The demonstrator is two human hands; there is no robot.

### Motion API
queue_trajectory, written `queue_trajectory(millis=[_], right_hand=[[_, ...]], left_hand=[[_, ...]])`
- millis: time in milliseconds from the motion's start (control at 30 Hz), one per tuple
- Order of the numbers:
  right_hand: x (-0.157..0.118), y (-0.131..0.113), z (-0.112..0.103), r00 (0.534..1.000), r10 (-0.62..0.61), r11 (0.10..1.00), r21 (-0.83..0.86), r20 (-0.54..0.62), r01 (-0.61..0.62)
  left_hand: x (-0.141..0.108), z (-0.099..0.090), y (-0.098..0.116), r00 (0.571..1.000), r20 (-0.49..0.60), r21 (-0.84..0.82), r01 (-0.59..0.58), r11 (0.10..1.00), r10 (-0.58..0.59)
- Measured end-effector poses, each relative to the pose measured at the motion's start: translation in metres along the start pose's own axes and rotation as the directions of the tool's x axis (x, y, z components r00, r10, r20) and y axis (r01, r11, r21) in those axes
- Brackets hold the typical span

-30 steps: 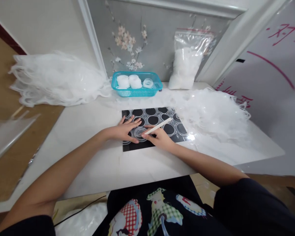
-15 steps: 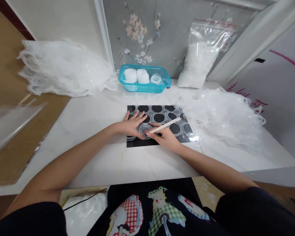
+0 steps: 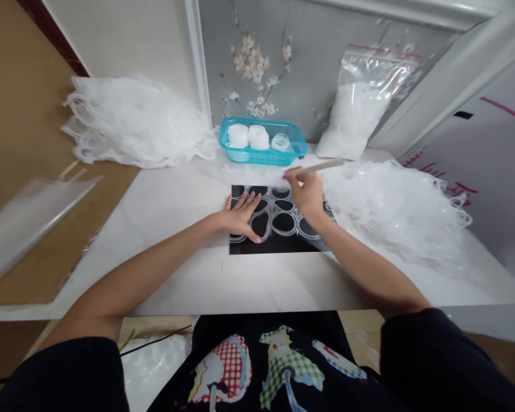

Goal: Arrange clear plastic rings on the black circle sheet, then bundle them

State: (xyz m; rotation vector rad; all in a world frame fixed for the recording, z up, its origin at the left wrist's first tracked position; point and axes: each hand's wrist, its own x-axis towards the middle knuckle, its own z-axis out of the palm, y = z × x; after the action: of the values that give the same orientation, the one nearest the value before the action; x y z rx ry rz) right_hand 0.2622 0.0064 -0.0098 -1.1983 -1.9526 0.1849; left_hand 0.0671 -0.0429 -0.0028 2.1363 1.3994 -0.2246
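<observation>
A black sheet (image 3: 278, 245) lies on the white table, covered with translucent ring outlines (image 3: 284, 224). My left hand (image 3: 241, 220) rests flat on its left part, fingers spread, thumb beside one ring that looks pulled out of round. Over the sheet's far edge is my right hand (image 3: 308, 194), closed around a thin pale stick (image 3: 324, 166) that points to the right. Whether its fingertips also pinch a ring is too blurred to make out. Just beyond stands a blue plastic basket (image 3: 264, 158) holding stacks of white rings (image 3: 237, 136).
A heap of translucent white ring-holed sheets (image 3: 395, 212) lies to the right, another pile (image 3: 141, 123) at the back left. A filled zip bag (image 3: 354, 109) leans on the back wall. Cardboard (image 3: 81, 229) with a clear plastic sheet (image 3: 30, 217) covers the left side.
My right hand has lifted off the ring beside my left thumb and moved away toward the basket, still with the stick. My left hand stays on the sheet. The view has shifted slightly.
</observation>
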Motion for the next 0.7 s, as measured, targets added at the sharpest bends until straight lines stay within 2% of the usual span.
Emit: queue_trajectory(millis=[33,67,133,200,300,400,533,700], right_hand=[[0.011,-0.002,0.001,0.995,0.089,0.993,0.084,-0.044,-0.085],[0.016,-0.006,0.003,0.993,0.113,0.981,0.16,-0.032,-0.106],[0.009,-0.019,0.009,0.997,0.036,0.958,0.283,0.061,-0.052],[-0.014,-0.035,0.017,0.98,-0.092,0.928,0.373,0.177,0.02],[-0.047,-0.051,0.028,0.91,-0.194,0.868,0.496,0.367,-0.015],[-0.057,-0.054,0.032,0.83,-0.221,0.837,0.536,0.513,-0.108],[-0.054,-0.05,0.031,0.821,-0.204,0.838,0.529,0.533,-0.136],[-0.055,-0.049,0.032,0.813,-0.236,0.845,0.525,0.532,-0.098]], left_hand=[[-0.003,-0.001,-0.004,1.0,-0.01,-0.016,-0.029,0.999,0.028],[-0.006,-0.004,-0.008,0.998,-0.018,-0.032,-0.054,0.998,0.053],[-0.015,-0.012,-0.02,0.995,-0.018,-0.028,-0.097,0.995,0.097],[-0.026,-0.02,-0.033,0.994,0.008,0.038,-0.113,0.993,0.113],[-0.041,-0.024,-0.049,0.998,0.042,0.092,-0.058,0.994,0.055],[-0.048,-0.015,-0.056,0.999,0.031,0.05,-0.027,0.998,0.026],[-0.045,0.002,-0.058,1.0,-0.01,0.018,-0.02,1.0,0.02],[-0.043,0.008,-0.054,0.999,-0.052,-0.004,-0.015,1.0,0.015]])
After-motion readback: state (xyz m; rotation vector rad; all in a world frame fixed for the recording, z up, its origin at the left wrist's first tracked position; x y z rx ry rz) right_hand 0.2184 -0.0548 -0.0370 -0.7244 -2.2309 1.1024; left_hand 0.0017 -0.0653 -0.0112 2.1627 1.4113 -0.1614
